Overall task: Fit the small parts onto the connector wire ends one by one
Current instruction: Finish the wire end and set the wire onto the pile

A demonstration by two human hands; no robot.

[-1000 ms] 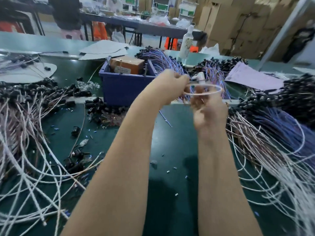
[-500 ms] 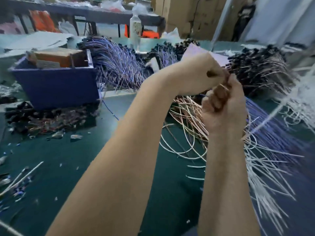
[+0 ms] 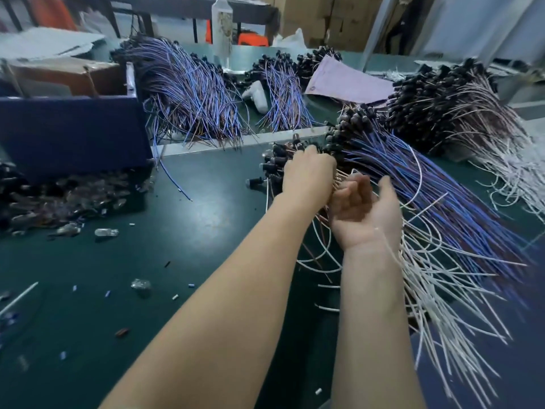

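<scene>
My left hand (image 3: pixel 306 177) rests knuckles-up on the near end of a pile of connector wires (image 3: pixel 413 184), blue and white leads with black connector heads. Its fingertips are buried among the black heads, so its grip is hidden. My right hand (image 3: pixel 364 212) lies just to the right, palm up, fingers loosely curled and apart, with nothing in the palm. A thin white lead crosses its wrist. Small clear parts (image 3: pixel 73 196) lie heaped at the left in front of the bin, and one loose part (image 3: pixel 106 232) lies on the green mat.
A dark blue bin (image 3: pixel 73 134) holding a cardboard box stands at the left. More wire bundles (image 3: pixel 188 93) lie behind, with a black-headed heap (image 3: pixel 442 98) at the far right. A pink sheet (image 3: pixel 345 81), a bottle (image 3: pixel 221 28) and a white tool (image 3: pixel 256 94) sit at the back.
Both hands dropped from chest height to the wire pile on the right. The right hand, earlier closed around a wire together with the left, has opened palm up. My view swung right.
</scene>
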